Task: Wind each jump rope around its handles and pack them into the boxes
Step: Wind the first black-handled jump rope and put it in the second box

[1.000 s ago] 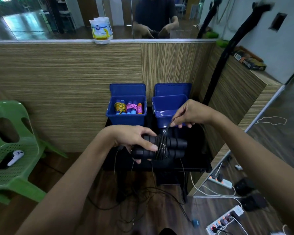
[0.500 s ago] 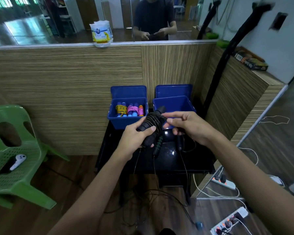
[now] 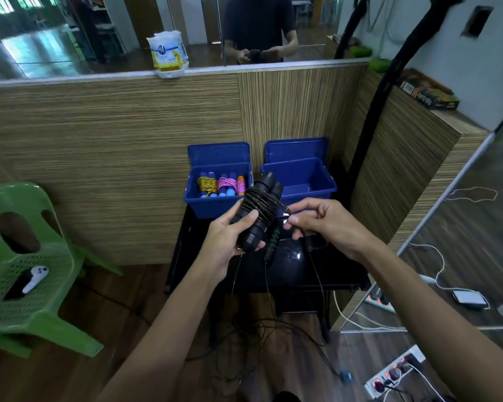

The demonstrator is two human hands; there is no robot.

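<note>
Gripped black handle bundle [image 3: 259,211] in left hand [image 3: 225,245] at the right box's [image 3: 299,181] seven o'clock, right-hand fingers [image 3: 295,219] pinching springy, slippery cord; probably light, best clasped mid-wrap.

Green chair [image 3: 26,285] — white controller [image 3: 35,279] on its seat.

Your left hand [image 3: 227,242] and right hand [image 3: 323,221] are both bare, with no gloves or rings that can be made out. Back from each hand, your forearms run bare to the frame's edge, without watch, band or sleeve cuff showing.
</note>
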